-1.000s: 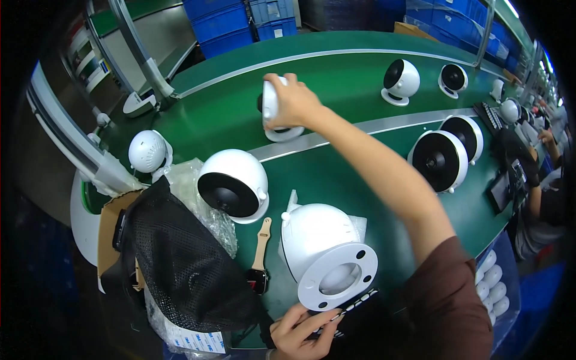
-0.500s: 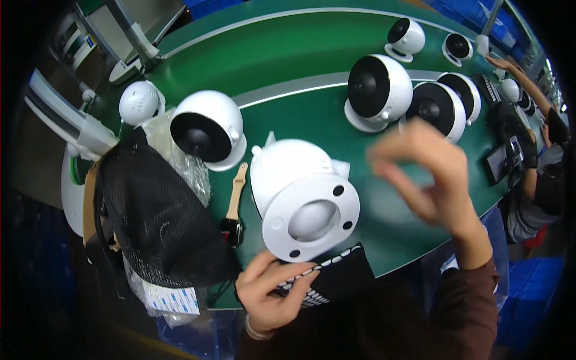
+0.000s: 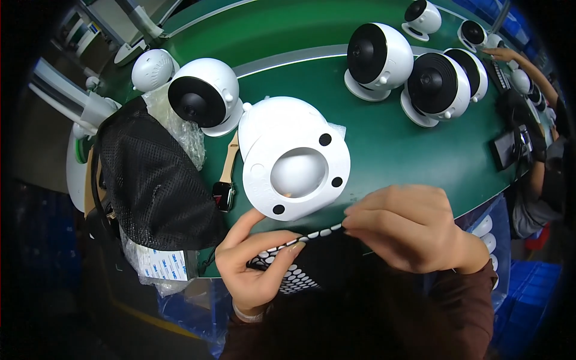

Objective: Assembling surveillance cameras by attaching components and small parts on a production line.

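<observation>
A white ball-shaped device, perhaps a camera, lies tipped over with its round base ring facing me. Three black round pads sit on the ring, along with a plain white circle at its left. My left hand grips a black sheet of white round pads between thumb and fingers, just below the base. Its index fingertip reaches the ring's lower edge. At the right end of the sheet's top row, my right hand is closed in a pinch; its fingertips meet the sheet's edge there.
A black mesh bag, crumpled clear plastic and a watch with a tan strap lie left. Similar devices stand behind: one at left, several at right. A co-worker's arm shows far right, above blue crates.
My right hand has come down and left, from above the table to the sheet's edge, and its fingers have closed. The whole view has shifted, so things appear higher.
</observation>
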`<action>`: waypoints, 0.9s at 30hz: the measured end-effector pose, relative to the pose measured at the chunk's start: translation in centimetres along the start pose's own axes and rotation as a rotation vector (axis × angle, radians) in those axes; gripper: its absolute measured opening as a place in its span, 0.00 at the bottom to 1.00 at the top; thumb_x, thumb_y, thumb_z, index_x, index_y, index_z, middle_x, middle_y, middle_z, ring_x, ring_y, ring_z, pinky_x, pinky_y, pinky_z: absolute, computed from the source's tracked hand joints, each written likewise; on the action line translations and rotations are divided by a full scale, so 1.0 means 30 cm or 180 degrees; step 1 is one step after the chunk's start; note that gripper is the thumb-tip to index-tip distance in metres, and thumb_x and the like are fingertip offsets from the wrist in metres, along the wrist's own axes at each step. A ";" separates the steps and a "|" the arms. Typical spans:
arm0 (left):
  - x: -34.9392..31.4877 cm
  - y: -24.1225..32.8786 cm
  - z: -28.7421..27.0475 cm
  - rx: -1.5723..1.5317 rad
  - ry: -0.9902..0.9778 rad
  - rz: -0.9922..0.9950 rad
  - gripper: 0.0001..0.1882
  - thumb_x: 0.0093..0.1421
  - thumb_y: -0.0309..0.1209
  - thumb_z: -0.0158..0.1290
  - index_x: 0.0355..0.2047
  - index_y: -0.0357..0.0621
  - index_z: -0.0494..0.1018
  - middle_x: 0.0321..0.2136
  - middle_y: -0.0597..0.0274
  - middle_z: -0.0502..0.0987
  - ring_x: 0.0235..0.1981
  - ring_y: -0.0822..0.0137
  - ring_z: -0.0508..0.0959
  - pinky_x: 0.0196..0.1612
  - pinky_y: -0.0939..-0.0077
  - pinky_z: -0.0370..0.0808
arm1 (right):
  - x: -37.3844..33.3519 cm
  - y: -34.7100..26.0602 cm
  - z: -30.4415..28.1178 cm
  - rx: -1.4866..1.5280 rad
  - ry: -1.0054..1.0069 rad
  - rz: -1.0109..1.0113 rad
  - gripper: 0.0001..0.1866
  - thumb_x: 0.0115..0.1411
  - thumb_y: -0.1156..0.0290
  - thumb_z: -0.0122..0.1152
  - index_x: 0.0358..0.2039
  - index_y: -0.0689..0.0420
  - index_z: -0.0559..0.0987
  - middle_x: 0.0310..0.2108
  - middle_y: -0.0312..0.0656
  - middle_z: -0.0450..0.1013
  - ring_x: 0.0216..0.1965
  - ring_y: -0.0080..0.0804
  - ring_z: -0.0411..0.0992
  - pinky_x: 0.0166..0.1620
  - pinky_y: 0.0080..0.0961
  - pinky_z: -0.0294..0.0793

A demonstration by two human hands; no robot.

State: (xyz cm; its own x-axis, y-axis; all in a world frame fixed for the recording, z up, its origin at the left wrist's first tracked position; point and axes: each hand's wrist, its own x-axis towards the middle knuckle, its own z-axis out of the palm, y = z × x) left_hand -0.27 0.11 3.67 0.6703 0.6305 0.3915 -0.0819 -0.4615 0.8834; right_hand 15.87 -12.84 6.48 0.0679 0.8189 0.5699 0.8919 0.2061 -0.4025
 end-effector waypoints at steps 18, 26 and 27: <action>0.024 -0.006 -0.021 0.0156 0.0005 0.0052 0.09 0.38 0.14 0.55 0.24 0.32 0.74 0.26 0.53 0.75 0.26 0.67 0.76 0.30 0.82 0.70 | 0.099 -0.065 -0.039 -0.0215 0.0057 -0.0322 0.06 0.40 0.77 0.60 0.23 0.59 0.74 0.29 0.43 0.74 0.32 0.36 0.73 0.37 0.27 0.72; 0.039 -0.004 0.017 0.0101 0.0065 0.0163 0.07 0.39 0.15 0.55 0.23 0.33 0.74 0.25 0.55 0.75 0.26 0.68 0.76 0.29 0.82 0.70 | 0.264 0.020 0.053 0.0240 0.0302 0.0081 0.05 0.41 0.81 0.58 0.22 0.63 0.73 0.37 0.48 0.71 0.34 0.36 0.71 0.36 0.23 0.70; 0.033 0.010 0.009 0.0129 0.0103 0.0144 0.07 0.39 0.15 0.55 0.23 0.33 0.74 0.25 0.55 0.75 0.25 0.68 0.76 0.29 0.82 0.70 | 0.269 0.007 0.056 0.0309 0.0241 0.0081 0.05 0.42 0.81 0.58 0.23 0.63 0.73 0.35 0.47 0.72 0.32 0.34 0.71 0.35 0.22 0.70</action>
State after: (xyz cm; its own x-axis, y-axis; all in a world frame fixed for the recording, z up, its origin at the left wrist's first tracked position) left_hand 0.56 0.43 4.26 0.6423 0.6279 0.4394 -0.0811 -0.5144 0.8537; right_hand 15.85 -5.29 9.81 0.1269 0.7826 0.6095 0.8423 0.2395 -0.4829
